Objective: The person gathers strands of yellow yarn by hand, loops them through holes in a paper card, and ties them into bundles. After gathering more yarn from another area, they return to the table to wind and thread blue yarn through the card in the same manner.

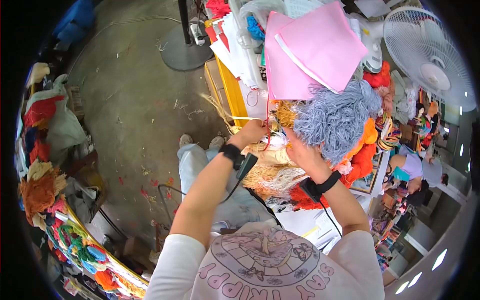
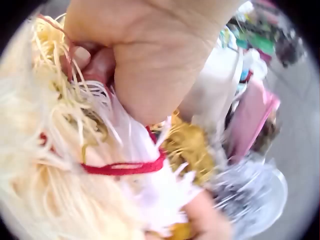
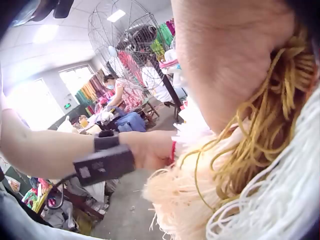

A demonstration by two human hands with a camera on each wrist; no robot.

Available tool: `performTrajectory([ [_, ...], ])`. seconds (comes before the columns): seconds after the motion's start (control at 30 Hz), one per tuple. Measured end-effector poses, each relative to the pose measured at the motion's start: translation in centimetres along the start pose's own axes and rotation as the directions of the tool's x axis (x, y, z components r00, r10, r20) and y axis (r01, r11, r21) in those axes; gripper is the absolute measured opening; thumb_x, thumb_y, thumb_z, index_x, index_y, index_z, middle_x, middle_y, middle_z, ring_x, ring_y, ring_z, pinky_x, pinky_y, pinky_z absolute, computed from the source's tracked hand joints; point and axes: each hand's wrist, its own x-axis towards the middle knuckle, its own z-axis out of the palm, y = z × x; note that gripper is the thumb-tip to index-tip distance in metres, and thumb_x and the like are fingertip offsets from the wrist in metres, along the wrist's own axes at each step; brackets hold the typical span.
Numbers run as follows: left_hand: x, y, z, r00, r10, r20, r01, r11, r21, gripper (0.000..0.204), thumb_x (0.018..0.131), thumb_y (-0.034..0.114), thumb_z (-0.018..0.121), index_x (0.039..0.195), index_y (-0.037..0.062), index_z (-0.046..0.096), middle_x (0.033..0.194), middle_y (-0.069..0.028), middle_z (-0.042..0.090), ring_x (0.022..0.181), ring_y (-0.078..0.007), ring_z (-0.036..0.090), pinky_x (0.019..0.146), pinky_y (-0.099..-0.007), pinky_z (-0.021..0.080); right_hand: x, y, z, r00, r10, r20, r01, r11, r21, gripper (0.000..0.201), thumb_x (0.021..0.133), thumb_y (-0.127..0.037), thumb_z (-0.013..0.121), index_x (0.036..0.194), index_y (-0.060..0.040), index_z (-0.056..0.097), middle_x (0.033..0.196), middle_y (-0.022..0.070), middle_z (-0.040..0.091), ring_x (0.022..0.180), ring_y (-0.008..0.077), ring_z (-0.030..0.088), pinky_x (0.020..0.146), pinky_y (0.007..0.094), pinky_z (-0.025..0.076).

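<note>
My left hand (image 1: 254, 132) curls its fingers around strands of white yarn (image 2: 107, 97) and red yarn at the left edge of the pile. A loop of red yarn (image 2: 125, 167) runs around the white bundle below it. My right hand (image 1: 304, 154) grips the white bundle from the other side; most of its fingers are hidden by yarn in the head view. Cream yarn (image 1: 270, 156) lies under both hands. Close by the right hand are gold yarn (image 3: 272, 120) and a large grey-blue heap of yarn (image 1: 332, 122).
Pink sheets (image 1: 315, 50) and papers lie at the table's far end, beside a white fan (image 1: 435, 70). Orange yarn (image 1: 362, 162) sits right of the pile. A round black stand base (image 1: 187, 52) stands on the floor. A person (image 3: 122, 95) works in the background.
</note>
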Motion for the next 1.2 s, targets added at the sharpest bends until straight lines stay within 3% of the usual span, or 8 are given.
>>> performTrajectory([
  [0.17,-7.2,5.1,-1.3,0.982,-0.163,0.095,0.187,0.768,-0.612,0.022,0.081,0.025,0.055,0.083,0.0029,0.059,0.062,0.0039,0.052,0.048,-0.0021,0.042,0.041,-0.0178,0.034,-1.6,2.3,1.9,0.985,-0.067,-0.157,0.018,0.956,-0.294,0.049,0.069,-0.013,0.059,0.115,-0.0035,0.048,0.101,0.0206,0.055,0.094,0.0351,0.053,0.082,0.0404,0.042],
  [0.37,-16.1,8.5,-5.3,0.977,0.174,-0.126,-0.214,0.724,-0.656,0.018,0.081,0.025,0.055,0.082,0.0069,0.060,0.064,0.0072,0.049,0.053,-0.0001,0.040,0.046,-0.0162,0.032,-0.6,2.3,2.3,0.980,-0.089,-0.179,0.013,0.923,-0.385,0.047,0.067,-0.014,0.059,0.111,-0.0023,0.050,0.103,0.0215,0.054,0.098,0.0356,0.051,0.086,0.0450,0.039],
  [0.63,-19.4,3.7,-5.6,0.891,0.397,-0.223,-0.339,0.905,0.257,0.016,0.073,0.012,0.061,0.070,-0.0008,0.053,0.068,-0.0092,0.054,0.059,-0.0218,0.052,0.054,-0.0320,0.041,2.6,0.8,2.4,0.921,0.227,0.317,-0.320,0.904,0.284,0.052,0.070,-0.007,0.054,0.121,-0.0088,0.044,0.110,0.0188,0.053,0.083,0.0305,0.058,0.074,0.0369,0.046],
  [0.77,-20.6,3.9,-4.1,0.896,0.418,-0.149,-0.358,0.880,0.311,0.017,0.068,0.012,0.062,0.066,0.0000,0.051,0.071,-0.0111,0.053,0.064,-0.0292,0.053,0.057,-0.0342,0.043,3.1,-4.9,-1.1,0.979,0.134,-0.156,-0.068,0.925,0.373,0.036,0.073,-0.007,0.051,0.107,-0.0163,0.054,0.097,0.0144,0.057,0.076,0.0311,0.058,0.069,0.0403,0.047],
  [0.93,-23.0,6.3,-3.2,0.848,0.516,-0.122,-0.401,0.775,0.489,0.010,0.071,0.014,0.062,0.072,0.0055,0.058,0.077,-0.0095,0.056,0.067,-0.0277,0.056,0.059,-0.0335,0.045,4.4,-7.5,2.5,0.993,-0.072,-0.090,0.099,0.932,0.348,0.026,0.068,-0.002,0.056,0.092,-0.0103,0.060,0.081,0.0088,0.055,0.080,0.0263,0.058,0.067,0.0321,0.046],
  [1.03,-23.0,5.0,-3.7,0.846,0.295,-0.444,-0.215,0.951,0.221,0.011,0.076,0.016,0.059,0.084,0.0084,0.060,0.078,-0.0109,0.057,0.071,-0.0257,0.058,0.062,-0.0325,0.046,5.1,-8.6,0.7,0.916,0.145,-0.375,0.139,0.762,0.633,0.024,0.067,-0.003,0.058,0.091,-0.0048,0.058,0.084,0.0096,0.056,0.078,0.0249,0.058,0.068,0.0301,0.045],
  [1.17,-21.3,0.5,-6.0,0.626,0.179,-0.759,-0.364,0.928,-0.081,0.028,0.089,0.027,0.046,0.097,0.0026,0.056,0.065,-0.0011,0.052,0.055,-0.0133,0.048,0.052,-0.0268,0.040,2.7,-11.8,-4.8,0.847,-0.192,-0.496,0.463,0.725,0.510,0.025,0.065,-0.009,0.062,0.089,-0.0023,0.057,0.091,0.0109,0.056,0.086,0.0285,0.054,0.076,0.0344,0.043],
  [1.2,-22.3,2.2,-6.6,0.810,0.049,-0.584,-0.331,0.860,-0.389,0.039,0.092,0.035,0.039,0.101,-0.0001,0.054,0.064,0.0045,0.046,0.052,-0.0072,0.038,0.048,-0.0223,0.034,2.0,-13.3,-5.9,0.806,-0.328,-0.493,0.554,0.711,0.432,0.026,0.065,-0.011,0.061,0.089,-0.0040,0.057,0.093,0.0100,0.056,0.087,0.0277,0.054,0.076,0.0352,0.043],
])
